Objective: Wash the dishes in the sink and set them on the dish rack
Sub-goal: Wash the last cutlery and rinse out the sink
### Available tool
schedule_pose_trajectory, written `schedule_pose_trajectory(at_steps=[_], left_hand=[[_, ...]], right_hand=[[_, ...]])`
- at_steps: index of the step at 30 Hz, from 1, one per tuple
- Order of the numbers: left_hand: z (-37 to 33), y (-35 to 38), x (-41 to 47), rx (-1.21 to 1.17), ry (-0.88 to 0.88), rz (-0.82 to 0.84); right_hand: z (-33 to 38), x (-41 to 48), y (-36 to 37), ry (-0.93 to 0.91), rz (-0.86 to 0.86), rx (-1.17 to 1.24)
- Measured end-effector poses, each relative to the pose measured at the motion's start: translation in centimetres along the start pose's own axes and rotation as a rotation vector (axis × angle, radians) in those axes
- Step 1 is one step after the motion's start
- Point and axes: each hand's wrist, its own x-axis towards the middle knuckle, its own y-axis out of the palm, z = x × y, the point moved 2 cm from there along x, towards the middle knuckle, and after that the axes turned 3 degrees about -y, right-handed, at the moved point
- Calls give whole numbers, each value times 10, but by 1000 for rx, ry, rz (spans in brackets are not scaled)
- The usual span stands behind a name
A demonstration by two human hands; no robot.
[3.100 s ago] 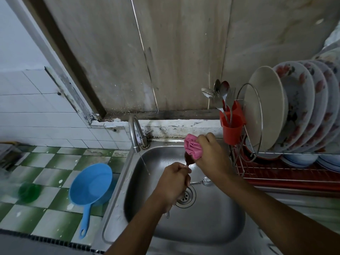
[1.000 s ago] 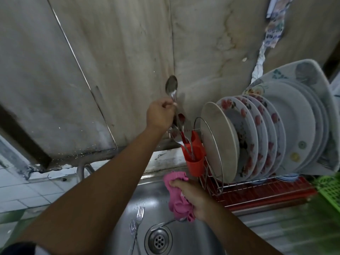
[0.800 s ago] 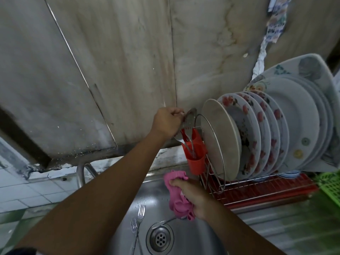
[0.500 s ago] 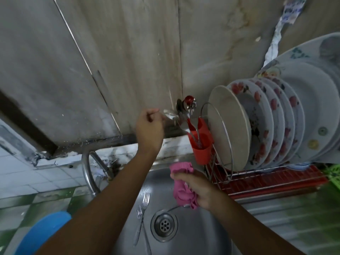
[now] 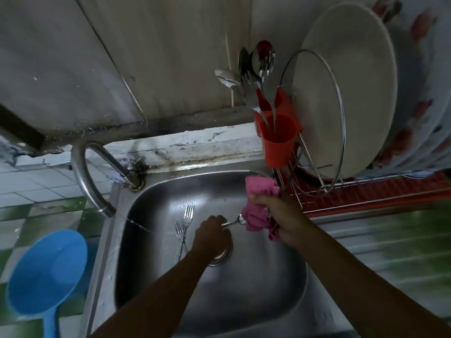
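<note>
Steel utensil [image 5: 231, 223] sits low in the sink [image 5: 244, 301]: left grip [image 5: 211, 232] curled round its handle, right grip [image 5: 280, 215] clutching pink cloth [image 5: 258, 208] over its head. Wet handle may slip; loose forks [image 5: 186, 218] nearby could get knocked.

Sink [image 5: 256, 301] — brushed steel, satin sheen, wet. Faucet [image 5: 79, 167], forks [image 5: 187, 214], utensil [image 5: 230, 223]: polished metal. Rack [image 5: 292, 181] chromed wire. Cup [image 5: 278, 142], dipper [image 5: 46, 272] — smooth plastic (red, blue). Cloth [image 5: 260, 189] pink, soft-napped. Wall [image 5: 170, 57] rough, stained.

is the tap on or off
On, barely: a thin stream of water runs from the faucet spout into the sink.
</note>
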Motion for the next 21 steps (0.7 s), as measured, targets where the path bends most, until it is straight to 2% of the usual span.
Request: schedule_pose_trajectory(at_steps=[4,7,10,14,17,21], left_hand=[[5,20,14,302,92,-35],[5,22,20,428,138,-114],[5,23,25,501,157,-106],[7,25,21,486,112,-58],[12,21,7,446,89,-84],[17,0,-21,223,39,-153]], right_hand=[[-8,0,-10,-25,-116,-123],[-15,1,-15,-3,-97,-178],[-16,1,-18,7,-118,-219],[-19,0,-20,-4,-123,-227],[-15,-4,-18,1,-111,-262],[-11,-12,-12,-42,-160,-352]])
